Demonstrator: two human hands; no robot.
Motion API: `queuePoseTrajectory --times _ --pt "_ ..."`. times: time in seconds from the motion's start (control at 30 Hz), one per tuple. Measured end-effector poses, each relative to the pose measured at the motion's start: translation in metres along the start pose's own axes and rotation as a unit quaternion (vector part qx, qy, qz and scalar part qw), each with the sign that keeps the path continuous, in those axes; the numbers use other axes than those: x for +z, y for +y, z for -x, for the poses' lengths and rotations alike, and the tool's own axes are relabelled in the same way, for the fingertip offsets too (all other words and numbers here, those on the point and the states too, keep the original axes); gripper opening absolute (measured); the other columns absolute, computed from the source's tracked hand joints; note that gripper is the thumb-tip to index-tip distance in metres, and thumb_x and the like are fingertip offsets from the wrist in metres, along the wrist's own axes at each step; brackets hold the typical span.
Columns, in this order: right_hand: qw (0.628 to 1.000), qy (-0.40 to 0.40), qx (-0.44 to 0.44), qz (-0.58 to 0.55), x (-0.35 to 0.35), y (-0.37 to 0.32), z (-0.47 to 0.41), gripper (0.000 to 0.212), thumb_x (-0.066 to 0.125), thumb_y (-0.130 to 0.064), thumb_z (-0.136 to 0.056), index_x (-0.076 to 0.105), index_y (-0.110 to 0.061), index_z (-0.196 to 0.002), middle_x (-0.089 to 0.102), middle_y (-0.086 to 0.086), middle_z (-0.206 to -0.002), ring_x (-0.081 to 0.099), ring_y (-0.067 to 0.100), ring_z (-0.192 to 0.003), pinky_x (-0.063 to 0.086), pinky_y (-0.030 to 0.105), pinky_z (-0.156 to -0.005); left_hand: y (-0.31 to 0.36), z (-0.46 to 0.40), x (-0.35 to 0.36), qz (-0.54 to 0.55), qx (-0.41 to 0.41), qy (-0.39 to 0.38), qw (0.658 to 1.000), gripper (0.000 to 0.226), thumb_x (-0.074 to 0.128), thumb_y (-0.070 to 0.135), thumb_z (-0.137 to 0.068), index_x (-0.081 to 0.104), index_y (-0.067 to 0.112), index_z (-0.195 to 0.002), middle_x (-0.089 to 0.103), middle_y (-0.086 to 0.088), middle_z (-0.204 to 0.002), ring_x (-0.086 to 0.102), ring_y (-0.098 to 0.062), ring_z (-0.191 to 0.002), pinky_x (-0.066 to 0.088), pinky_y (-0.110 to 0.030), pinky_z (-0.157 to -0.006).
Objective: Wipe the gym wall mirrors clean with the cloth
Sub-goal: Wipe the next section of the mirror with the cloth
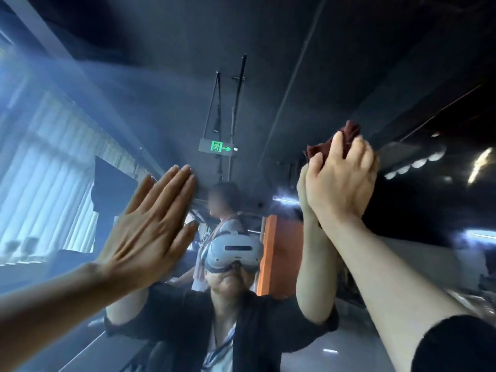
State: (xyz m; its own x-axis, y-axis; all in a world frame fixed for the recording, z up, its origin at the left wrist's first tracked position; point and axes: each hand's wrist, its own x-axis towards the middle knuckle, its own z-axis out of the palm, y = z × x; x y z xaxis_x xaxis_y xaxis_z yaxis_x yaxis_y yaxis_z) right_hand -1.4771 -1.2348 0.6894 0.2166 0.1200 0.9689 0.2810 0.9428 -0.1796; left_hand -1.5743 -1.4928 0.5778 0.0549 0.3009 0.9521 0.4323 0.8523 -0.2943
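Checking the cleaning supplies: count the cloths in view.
1. A dark red cloth is bunched in the right hand, pressed high against the mirror. Others may be out of frame.

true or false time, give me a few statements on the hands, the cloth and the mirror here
1. The right hand grips a dark red cloth against the mirror. True.
2. The left hand holds a spray bottle. False: it lies flat and open on the glass, holding nothing.
3. A green exit sign shows in the reflection. True.
4. The cloth is white. False: it is dark red.
5. Both hands are raised to the mirror. True.
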Motion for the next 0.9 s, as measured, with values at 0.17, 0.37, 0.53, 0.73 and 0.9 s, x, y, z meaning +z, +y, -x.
queuePoseTrajectory --times 0.17,0.37,0.53,0.73,0.9 --pt "0.996 0.021 -0.089 -0.018 0.005 -0.108 0.032 0.064 0.03 -0.036 -0.09 0.054 -0.006 -0.141 0.049 0.026 -0.145 0.042 0.04 -0.137 0.027 0.058 -0.117 0.004 0.003 0.004 -0.007 -0.006 0.014 1.0 0.07 0.017 0.051 -0.104 0.024 0.005 -0.156 0.02 -0.011 -0.164 0.014 -0.024 -0.153 0.01 -0.048 -0.123" --pt "0.956 -0.012 -0.279 -0.094 0.004 -0.117 0.052 0.06 0.032 -0.035 -0.093 0.054 -0.011 -0.143 0.048 0.019 -0.148 0.04 0.035 -0.14 0.026 0.051 -0.12 0.003 0.005 0.003 0.009 -0.001 0.026 1.0 0.071 0.02 0.053 -0.103 0.021 0.007 -0.157 0.018 -0.009 -0.165 0.013 -0.022 -0.154 0.012 -0.048 -0.122" --pt "0.976 0.008 -0.197 -0.088 0.001 -0.045 0.042 0.055 0.041 -0.038 -0.094 0.057 -0.012 -0.14 0.051 0.021 -0.144 0.043 0.037 -0.136 0.036 0.054 -0.113 0.002 0.005 0.006 -0.002 0.001 0.042 0.999 0.071 0.023 0.05 -0.102 0.027 0.003 -0.155 0.021 -0.012 -0.164 0.016 -0.025 -0.153 0.015 -0.05 -0.122" --pt "0.993 0.021 0.117 0.0 -0.003 -0.046 0.048 0.063 0.031 -0.038 -0.093 0.048 -0.01 -0.148 0.043 0.024 -0.149 0.035 0.039 -0.141 0.026 0.053 -0.119 0.006 0.004 0.005 -0.01 -0.003 0.039 0.999 0.071 0.023 0.047 -0.101 0.028 -0.001 -0.154 0.022 -0.016 -0.163 0.017 -0.028 -0.152 0.02 -0.056 -0.12" --pt "0.999 0.026 -0.024 -0.003 -0.002 -0.123 0.086 0.061 0.031 -0.036 -0.094 0.052 -0.008 -0.145 0.047 0.026 -0.147 0.041 0.041 -0.139 0.03 0.057 -0.117 0.003 0.005 0.008 -0.011 0.01 0.039 0.999 0.073 0.011 0.054 -0.103 0.02 0.004 -0.156 0.014 -0.013 -0.164 0.011 -0.028 -0.153 0.015 -0.053 -0.123"
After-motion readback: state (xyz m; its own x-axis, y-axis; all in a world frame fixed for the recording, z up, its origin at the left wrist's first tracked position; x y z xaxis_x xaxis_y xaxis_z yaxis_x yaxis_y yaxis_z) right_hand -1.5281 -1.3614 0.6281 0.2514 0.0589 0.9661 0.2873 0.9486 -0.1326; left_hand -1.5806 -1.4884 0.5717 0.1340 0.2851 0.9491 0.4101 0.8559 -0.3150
